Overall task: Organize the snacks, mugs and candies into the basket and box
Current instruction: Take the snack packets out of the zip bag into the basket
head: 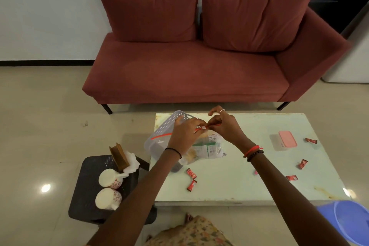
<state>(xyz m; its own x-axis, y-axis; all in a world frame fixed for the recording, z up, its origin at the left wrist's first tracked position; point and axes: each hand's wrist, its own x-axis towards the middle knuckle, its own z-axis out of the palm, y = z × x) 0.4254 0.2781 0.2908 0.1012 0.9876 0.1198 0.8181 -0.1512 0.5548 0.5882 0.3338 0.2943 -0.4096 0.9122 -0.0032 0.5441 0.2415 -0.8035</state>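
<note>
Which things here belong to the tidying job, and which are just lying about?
Job:
zip bag of snacks, pinched at its red seal by the left hand and right hand
basket
pink-lidded box
red candies
two mugs

Lying about:
napkin holder
sofa
blue plastic object
</note>
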